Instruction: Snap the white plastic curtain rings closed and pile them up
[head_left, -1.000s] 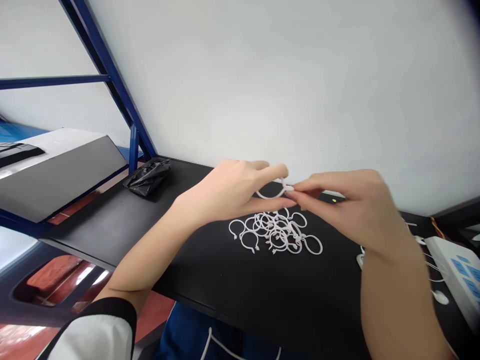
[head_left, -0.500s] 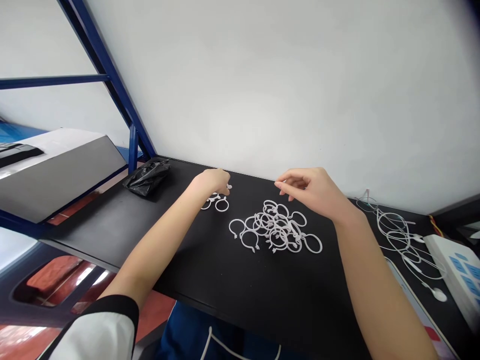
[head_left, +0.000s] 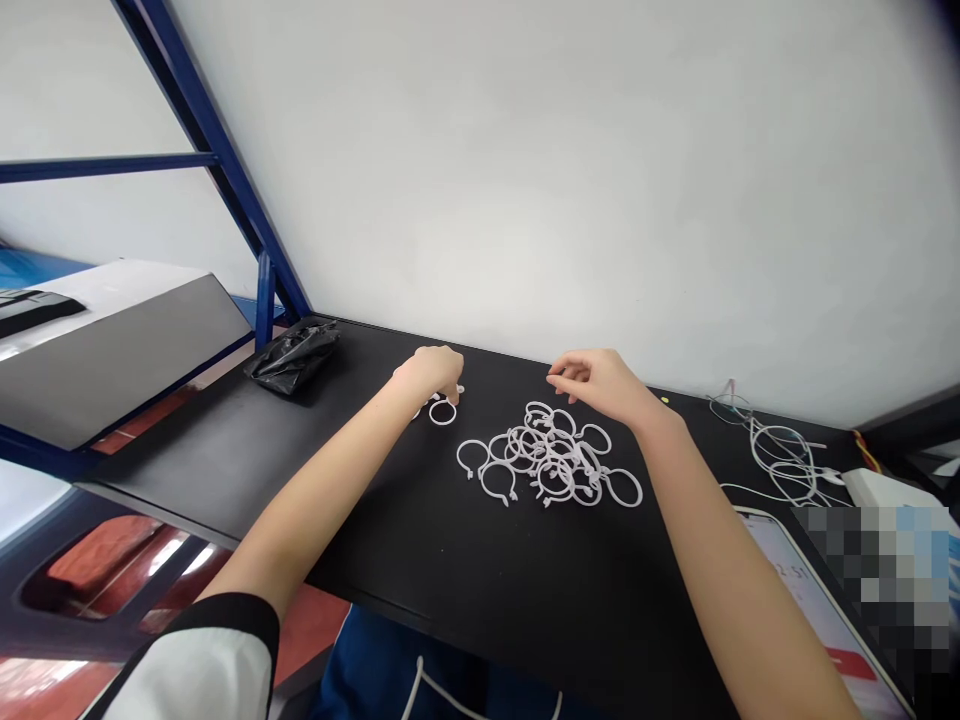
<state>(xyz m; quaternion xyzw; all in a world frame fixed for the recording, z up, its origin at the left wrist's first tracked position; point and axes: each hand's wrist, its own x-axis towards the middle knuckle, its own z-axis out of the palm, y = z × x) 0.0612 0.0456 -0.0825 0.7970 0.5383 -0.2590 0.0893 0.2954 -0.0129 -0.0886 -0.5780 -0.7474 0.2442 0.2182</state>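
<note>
My left hand (head_left: pixel 439 372) is low over the far middle of the black table, fingers closed and pointing down. A small white piece shows at its fingertips, apparently the end of a white plastic ring; the rest is hidden by the hand. Just below it lies another white open ring (head_left: pixel 442 412), with parts of others half hidden under the hand. My right hand (head_left: pixel 592 380) hovers behind the large pile of white rings (head_left: pixel 555 455), thumb and index finger nearly together, with nothing visible between them. The rings in the pile have small clasp-like ends and overlap one another.
A crumpled black plastic bag (head_left: pixel 295 356) lies at the table's far left, near a blue metal frame (head_left: pixel 265 300). At the right are tangled white cables (head_left: pixel 784 455), a phone (head_left: pixel 795 580) partly behind my right forearm, and a white box (head_left: pixel 877 488). A wall backs the table (head_left: pixel 465 560).
My left hand has shifted slightly right and nearer, covering more of the small ring group. The right hand has lowered a little and moved slightly left. The large pile looks unchanged.
</note>
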